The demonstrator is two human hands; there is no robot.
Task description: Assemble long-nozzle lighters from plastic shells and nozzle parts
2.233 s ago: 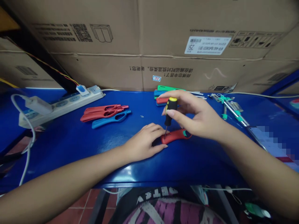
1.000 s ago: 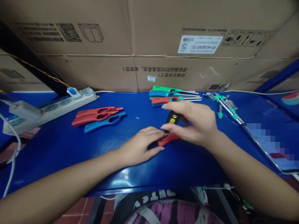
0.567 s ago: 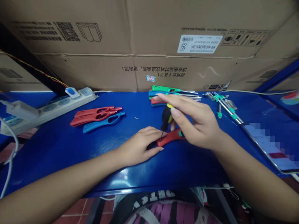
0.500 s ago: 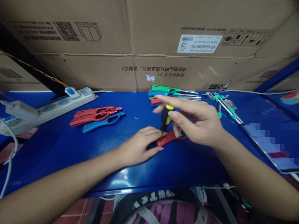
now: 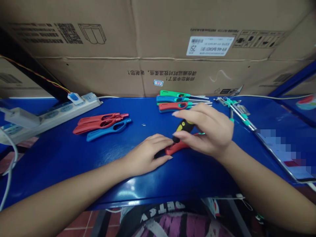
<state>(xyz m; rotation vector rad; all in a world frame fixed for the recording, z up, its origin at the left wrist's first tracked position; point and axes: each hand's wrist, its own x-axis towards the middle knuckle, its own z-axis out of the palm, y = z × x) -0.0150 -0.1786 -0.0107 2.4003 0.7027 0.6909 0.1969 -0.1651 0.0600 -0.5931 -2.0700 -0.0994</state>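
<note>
A red utility lighter [image 5: 174,148] lies on the blue table, its handle end between the fingers and thumb of my left hand [image 5: 151,153]. My right hand [image 5: 209,128] is closed around a black and yellow screwdriver [image 5: 184,127] just over the lighter. The screwdriver leans to the right, with its lower end close to the handle; I cannot make out whether its tip touches. My right hand hides the front part of the lighter. Two tiny metal pieces, perhaps screws [image 5: 143,125], lie beyond my left hand.
Red lighter bodies [image 5: 95,124] and a blue one [image 5: 106,130] lie at left, near a power strip [image 5: 55,113]. Several lighters with metal nozzles [image 5: 172,93] lie at the back. Lighter nozzle parts [image 5: 243,117] and a phone [image 5: 283,154] are at right. A cardboard box [image 5: 111,79] stands behind.
The screwdriver has tipped from nearly upright to a slant towards the right. My right hand has turned with it and its grip has shifted. My left hand stays on the lighter.
</note>
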